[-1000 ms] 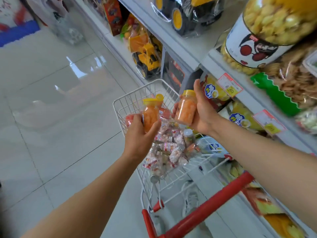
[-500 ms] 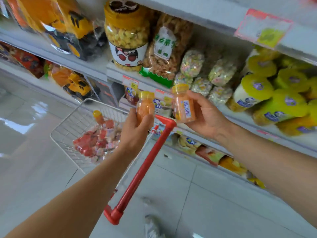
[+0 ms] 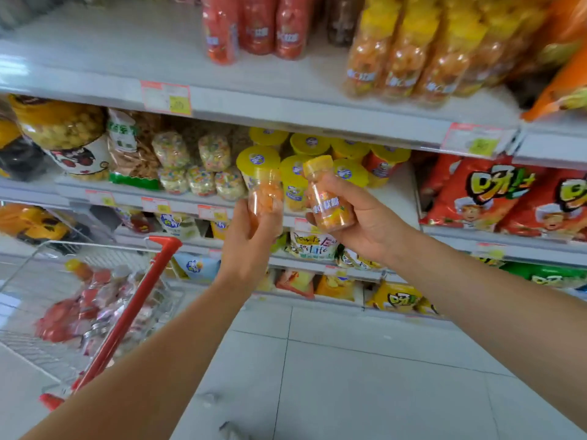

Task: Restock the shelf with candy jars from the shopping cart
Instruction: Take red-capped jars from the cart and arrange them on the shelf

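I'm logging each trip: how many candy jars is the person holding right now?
2: the clear-sided jar in the left hand and the labelled jar in the right hand. No third shows, though fingers could hide one.

Shelving, top board
White top shelf point(image 3: 270, 87) carries red jars point(image 3: 257, 30) at 12 o'clock, orange yellow-capped jars point(image 3: 409, 58) at 1 o'clock, orange bags point(image 3: 562, 84) at 2 o'clock.

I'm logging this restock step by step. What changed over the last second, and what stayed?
The left hand and right hand rose from over the shopping cart, now at lower left, to the front of the shelves. Nothing was taken or released. Unchanged: the left hand grips its orange jar, the right hand its labelled jar; neither is shelved.
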Tool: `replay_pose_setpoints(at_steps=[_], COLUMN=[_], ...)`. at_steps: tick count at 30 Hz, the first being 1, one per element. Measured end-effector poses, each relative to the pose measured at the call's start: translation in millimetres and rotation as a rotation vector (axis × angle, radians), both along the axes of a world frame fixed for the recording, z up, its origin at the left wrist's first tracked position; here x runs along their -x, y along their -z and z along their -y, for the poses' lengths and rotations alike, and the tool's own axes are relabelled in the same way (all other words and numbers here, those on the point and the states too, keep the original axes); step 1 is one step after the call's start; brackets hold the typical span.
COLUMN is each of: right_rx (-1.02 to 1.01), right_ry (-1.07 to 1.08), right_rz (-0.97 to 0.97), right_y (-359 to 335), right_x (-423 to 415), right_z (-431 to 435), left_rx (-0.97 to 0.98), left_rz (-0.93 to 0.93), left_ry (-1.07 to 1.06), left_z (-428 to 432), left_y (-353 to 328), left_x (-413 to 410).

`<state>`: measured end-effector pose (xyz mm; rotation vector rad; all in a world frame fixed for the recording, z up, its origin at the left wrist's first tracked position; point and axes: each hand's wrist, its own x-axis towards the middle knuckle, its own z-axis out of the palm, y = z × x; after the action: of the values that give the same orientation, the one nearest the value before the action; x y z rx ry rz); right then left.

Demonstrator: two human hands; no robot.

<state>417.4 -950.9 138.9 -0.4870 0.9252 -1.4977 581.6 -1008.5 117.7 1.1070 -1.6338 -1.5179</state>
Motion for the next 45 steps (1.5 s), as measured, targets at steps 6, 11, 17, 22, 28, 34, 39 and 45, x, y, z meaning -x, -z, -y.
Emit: replay_pose_setpoints(at_steps=[6, 11, 17, 22, 28, 34, 39, 45], right_rx=[0.076, 0.131, 0.116, 0.089, -0.034, -0.078, 0.003, 0.152], right_ry=[0.145, 0.386, 0.599, 0.673, 0.713, 0.702, 0.838, 0.541], right_rz=[-0.306, -0.44, -0.765, -0.981, -1.172, -1.166, -1.269, -1.268], right_y=[-66, -103, -123, -124, -105, -99, -109, -124], right_x=[72, 111, 150, 165, 179, 180, 166, 146], right_z=[-65, -101, -98, -66, -46, -46, -61, -85], left_rx=[0.171, 0.304, 0.428, 0.461, 0.49, 0.489, 0.517, 0.645], left_rz=[-0.041, -0.035, 0.024, 0.039, 0.028, 0.008, -0.015, -0.004], left_ry=[0.038, 0.092, 0.084, 0.091, 0.154, 0.188, 0.218, 0.305], left_z=[-46, -64, -52, -30, -12, -8, -19, -44], left_y=[-71, -110, -124, -120, -114, -110, -110, -114], left_x=[82, 129, 156, 165, 167, 173, 184, 204])
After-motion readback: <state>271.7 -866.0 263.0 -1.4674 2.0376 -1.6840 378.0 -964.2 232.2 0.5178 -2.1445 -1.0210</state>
